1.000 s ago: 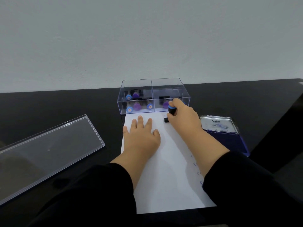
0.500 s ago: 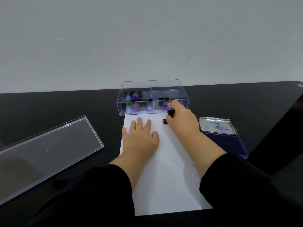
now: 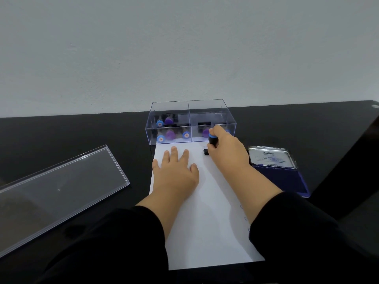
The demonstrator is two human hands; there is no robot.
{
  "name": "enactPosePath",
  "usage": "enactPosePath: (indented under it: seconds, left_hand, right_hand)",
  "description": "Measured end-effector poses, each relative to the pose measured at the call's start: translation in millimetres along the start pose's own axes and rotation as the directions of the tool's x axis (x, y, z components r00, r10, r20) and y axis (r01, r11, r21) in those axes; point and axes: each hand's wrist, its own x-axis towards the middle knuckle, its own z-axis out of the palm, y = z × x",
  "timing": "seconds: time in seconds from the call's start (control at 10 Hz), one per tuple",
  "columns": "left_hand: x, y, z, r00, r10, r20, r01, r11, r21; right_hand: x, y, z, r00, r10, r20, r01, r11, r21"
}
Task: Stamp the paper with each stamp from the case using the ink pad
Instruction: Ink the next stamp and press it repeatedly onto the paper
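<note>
A white sheet of paper [image 3: 213, 226] lies on the black table in front of me. My left hand [image 3: 176, 173] rests flat on its upper left part, fingers spread. My right hand [image 3: 227, 150] grips a black stamp with a blue top [image 3: 212, 141] upright, its base down on the paper near the far edge. Just behind the paper stands the clear plastic stamp case [image 3: 190, 121], with several blue and purple topped stamps inside. The open blue ink pad [image 3: 281, 171] sits to the right of the paper, its metal lid raised at the back.
The case's clear lid [image 3: 57, 193] lies on the table at the left. A few faint blue stamp marks [image 3: 245, 218] run along the paper's right edge. A plain wall rises behind the table, and the table's right edge falls away beyond the ink pad.
Both hands stay where they were, the stamp pressed on the paper; only the view has shifted slightly.
</note>
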Motion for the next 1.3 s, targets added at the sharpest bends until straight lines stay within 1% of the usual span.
enactPosePath:
  seconds: [0.2, 0.3, 0.4, 0.5, 0.6, 1.0, 1.3]
  left_hand:
    - [0, 0, 1, 1.000, 0.002, -0.002, -0.002, 1.000, 0.000]
    - [1, -2, 2, 1.000, 0.011, -0.008, -0.011, 1.000, -0.010]
    - [1, -3, 2, 1.000, 0.019, -0.008, -0.019, 1.000, -0.020]
    - [0, -3, 3, 1.000, 0.023, -0.016, -0.023, 0.999, -0.028]
    - [1, -3, 3, 1.000, 0.019, -0.017, -0.020, 1.000, -0.024]
    - [0, -2, 0, 1.000, 0.006, -0.006, -0.006, 1.000, -0.014]
    - [-2, -1, -1, 1.000, 0.000, -0.010, 0.000, 1.000, -0.012]
  right_hand:
    - [0, 2, -1, 1.000, -0.015, 0.014, 0.015, 1.000, -0.021]
    - [-1, 4, -7, 1.000, 0.005, -0.022, -0.003, 0.998, 0.069]
    - [-2, 8, -20, 0.991, 0.073, -0.108, -0.041, 0.960, 0.277]
    - [-6, 11, -30, 0.982, 0.127, -0.138, -0.068, 0.927, 0.368]
    - [-9, 12, -38, 0.977, 0.146, -0.152, -0.068, 0.901, 0.429]
    - [-42, 14, -61, 0.961, 0.225, -0.163, -0.094, 0.816, 0.571]
    - [-56, 20, -72, 0.954, 0.246, -0.170, -0.100, 0.799, 0.592]
